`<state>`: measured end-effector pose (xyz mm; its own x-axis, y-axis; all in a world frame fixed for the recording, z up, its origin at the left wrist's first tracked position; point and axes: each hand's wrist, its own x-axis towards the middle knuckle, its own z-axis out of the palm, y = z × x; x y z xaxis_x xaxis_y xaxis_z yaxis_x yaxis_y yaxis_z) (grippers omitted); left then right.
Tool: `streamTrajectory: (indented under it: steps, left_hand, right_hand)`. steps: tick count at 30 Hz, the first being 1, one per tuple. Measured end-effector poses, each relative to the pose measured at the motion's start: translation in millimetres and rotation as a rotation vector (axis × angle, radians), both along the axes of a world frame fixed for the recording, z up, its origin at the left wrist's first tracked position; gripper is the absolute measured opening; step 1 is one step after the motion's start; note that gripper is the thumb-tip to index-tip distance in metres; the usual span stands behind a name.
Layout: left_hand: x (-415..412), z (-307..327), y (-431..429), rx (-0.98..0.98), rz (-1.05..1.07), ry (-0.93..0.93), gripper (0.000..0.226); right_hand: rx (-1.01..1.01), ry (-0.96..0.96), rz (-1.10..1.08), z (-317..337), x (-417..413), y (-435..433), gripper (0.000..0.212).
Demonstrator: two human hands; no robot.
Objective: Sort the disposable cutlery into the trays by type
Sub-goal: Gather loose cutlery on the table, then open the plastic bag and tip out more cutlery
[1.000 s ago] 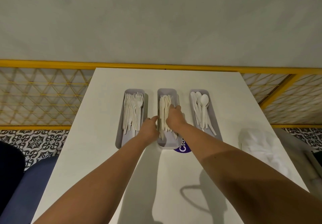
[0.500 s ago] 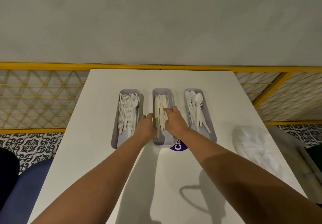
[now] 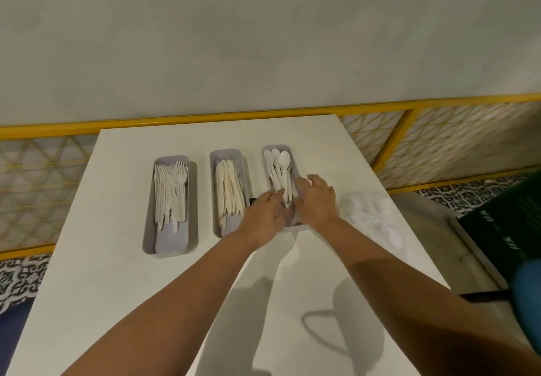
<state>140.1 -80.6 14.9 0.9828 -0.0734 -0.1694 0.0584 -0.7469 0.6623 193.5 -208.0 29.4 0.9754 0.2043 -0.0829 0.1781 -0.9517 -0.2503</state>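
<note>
White tabletop (image 3: pixel 181 302): nearest you, bare matte surface crossed by both your forearms and their shadows.
Left hand (image 3: pixel 265 219): reaching over the near end of the spoon tray, fingers loosely extended toward the spoon handles; whether it pinches one, you cannot tell.
Right hand (image 3: pixel 317 200): at that tray's right side, fingers spread and curled, gripping nothing visible.
Spoon tray (image 3: pixel 288 149): rightmost grey tray, holding white plastic spoons (image 3: pixel 281 170) with bowls pointing away from you.
Knife tray (image 3: pixel 225 154): middle, holding cream knives (image 3: pixel 229 194).
Fork tray (image 3: pixel 164 238): leftmost, holding white forks (image 3: pixel 171 191), tines pointing away.
Plastic bag (image 3: pixel 371 214): crumpled clear wrap on the table just right of your right hand.
Progress, as a judgement: no loose cutlery lies on the table, so sorting looks nearly finished; you seem to be tidying the spoons.
Risk: both hands crowd one light tray, so a nudge could slide it or flick spoons out toward the knives.
Writing: pale lettering on a dark green object (image 3: pixel 509 223) at far right, too blurred to read.
Far side: yellow railing (image 3: pixel 205 118) with lattice panels, grey wall beyond.
</note>
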Motion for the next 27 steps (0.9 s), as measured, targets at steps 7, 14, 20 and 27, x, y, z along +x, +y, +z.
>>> streamTrajectory:
  steps: [7,14,20,27]
  left_hand:
    - [-12.3,1.8,-47.7,0.006,-0.134,0.052,0.061]
    - [-18.4,-4.8,-71.1,-0.049,-0.141,0.104,0.062]
    - [-19.4,-5.4,-79.6,-0.023,-0.146,0.110,0.060]
    - [-25.6,-3.7,-82.7,-0.037,-0.138,0.120,0.051]
  right_hand:
    - [-0.223,0.207,-0.241,-12.5,-1.7,-102.2,0.081]
    - [-0.158,0.361,-0.356,-30.4,-16.3,-129.5,0.087]
    - [-0.151,0.362,-0.268,-27.5,-14.7,-135.8,0.073]
    - [-0.244,0.455,-0.065,-13.3,-31.3,-132.0,0.069]
